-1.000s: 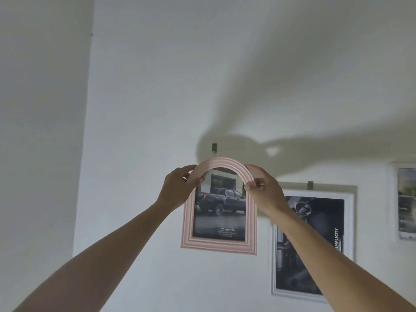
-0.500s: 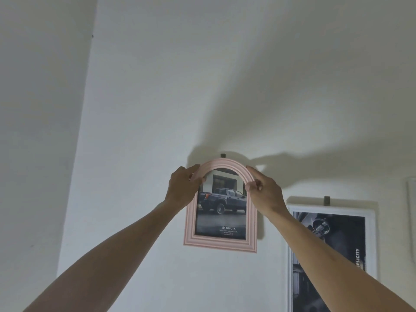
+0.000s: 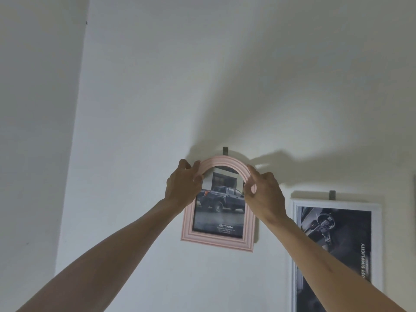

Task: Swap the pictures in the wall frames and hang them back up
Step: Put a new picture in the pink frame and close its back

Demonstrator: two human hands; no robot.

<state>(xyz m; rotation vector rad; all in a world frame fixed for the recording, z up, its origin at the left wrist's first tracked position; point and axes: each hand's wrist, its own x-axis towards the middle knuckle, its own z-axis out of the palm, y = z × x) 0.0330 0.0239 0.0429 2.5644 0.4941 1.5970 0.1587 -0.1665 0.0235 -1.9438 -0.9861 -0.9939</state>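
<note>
Head view shows the left hand (image 3: 182,186) and right hand (image 3: 264,194) pinching the arched top of a pink moulded picture frame (image 3: 217,240) just beneath its dark wall hook (image 3: 225,151); it looks light, rigid, probably glazed, best held by both shoulders.

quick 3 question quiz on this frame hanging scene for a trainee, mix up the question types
1. True or false: both hands grip the arched top of the pink frame.
2. The dark hook is: A) above the pink frame's top B) below it C) left of it
3. What vehicle shows in the pink frame's picture?

Key: 1 true, left hand and right hand. 2 A. 3 a pickup truck.
</note>
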